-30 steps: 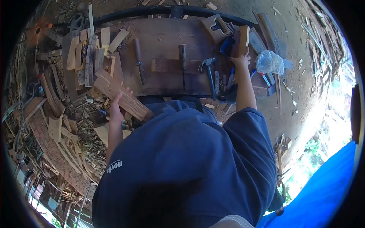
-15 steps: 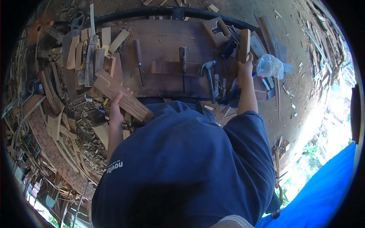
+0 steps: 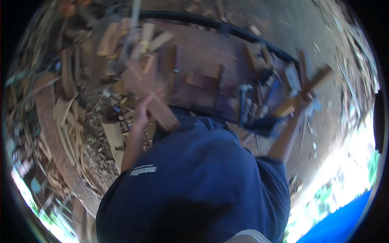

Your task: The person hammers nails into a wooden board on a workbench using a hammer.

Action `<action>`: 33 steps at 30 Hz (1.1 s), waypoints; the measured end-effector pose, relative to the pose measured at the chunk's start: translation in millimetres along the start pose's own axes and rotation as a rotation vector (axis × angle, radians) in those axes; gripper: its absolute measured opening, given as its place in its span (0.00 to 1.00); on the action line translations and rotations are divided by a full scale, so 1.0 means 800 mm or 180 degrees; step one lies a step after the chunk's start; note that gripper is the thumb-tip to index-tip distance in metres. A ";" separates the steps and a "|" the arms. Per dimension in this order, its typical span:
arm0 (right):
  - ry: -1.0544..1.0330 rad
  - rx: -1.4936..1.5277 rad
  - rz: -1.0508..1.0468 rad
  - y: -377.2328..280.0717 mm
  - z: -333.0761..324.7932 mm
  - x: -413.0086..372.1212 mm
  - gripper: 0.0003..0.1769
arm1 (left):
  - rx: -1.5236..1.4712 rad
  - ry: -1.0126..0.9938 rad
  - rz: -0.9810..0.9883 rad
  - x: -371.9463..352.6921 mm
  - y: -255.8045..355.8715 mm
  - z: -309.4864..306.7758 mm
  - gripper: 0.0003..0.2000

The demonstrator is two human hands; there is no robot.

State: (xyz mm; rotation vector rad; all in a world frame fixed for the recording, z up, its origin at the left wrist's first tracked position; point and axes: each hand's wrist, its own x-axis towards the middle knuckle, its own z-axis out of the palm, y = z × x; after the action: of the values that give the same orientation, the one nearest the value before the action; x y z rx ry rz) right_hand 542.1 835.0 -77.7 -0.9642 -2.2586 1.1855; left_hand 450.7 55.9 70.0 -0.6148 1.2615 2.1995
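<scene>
My left hand (image 3: 142, 111) is closed around the edge of a reddish-brown wooden board (image 3: 161, 111), which slants with its near end against my shirt. On the right, beyond the workbench's tools, my right hand (image 3: 303, 101) grips a long wooden block (image 3: 320, 79) around its middle; both ends stick out, tilted. Motion blur softens the fingers of both hands. Between them on the workbench (image 3: 194, 48) lie a hammer (image 3: 244, 103), a chisel (image 3: 176, 60), a second dark-handled tool (image 3: 222, 73) and a flat dark wood strip (image 3: 200, 80).
Several offcuts (image 3: 111, 38) are piled at the bench's left end. A hollowed wooden block (image 3: 255, 56) sits at its back right. Wood scraps and shavings (image 3: 65, 117) cover the ground on my left. A blue tarp (image 3: 340, 218) hangs at lower right.
My right hand has swung outward to the right, and its wooden block has gone from upright to slanted. The whole view has turned; my left hand still holds the board.
</scene>
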 end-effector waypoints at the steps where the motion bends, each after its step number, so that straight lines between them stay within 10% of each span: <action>1: 0.0870 0.0604 -0.1264 -0.106 0.007 -0.018 0.28 | -0.0153 -0.0169 0.0045 0.003 0.001 -0.003 0.26; 4: 0.1106 -0.0684 -0.1312 -0.178 -0.042 0.010 0.49 | -0.0404 0.0008 0.0050 0.006 0.015 -0.003 0.24; 10: 0.0654 -0.0017 -0.0537 -0.400 0.021 -0.064 0.46 | 0.1397 0.1221 0.1434 0.024 0.140 -0.015 0.29; 15: -0.1115 0.1698 0.0194 -0.461 0.129 -0.122 0.37 | 0.2539 0.1972 0.1163 0.058 0.285 -0.085 0.31; 21: -0.1795 0.2019 0.0432 -0.534 0.288 -0.239 0.29 | 0.2768 0.1017 0.0891 0.140 0.324 -0.172 0.34; 23: -0.1974 0.2096 0.0481 -0.559 0.326 -0.280 0.30 | 0.4938 0.2181 0.0639 0.145 0.307 -0.163 0.35; 33: -0.3030 0.1988 0.0778 -0.669 0.481 -0.374 0.29 | 0.3769 0.1699 0.1614 0.170 0.284 -0.238 0.32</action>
State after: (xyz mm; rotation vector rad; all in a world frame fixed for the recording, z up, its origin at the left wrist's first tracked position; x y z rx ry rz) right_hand 296.0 190.4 143.0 -0.4513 -2.0871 2.6734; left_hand 225.6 -178.4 43.6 -0.3774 2.8484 1.1621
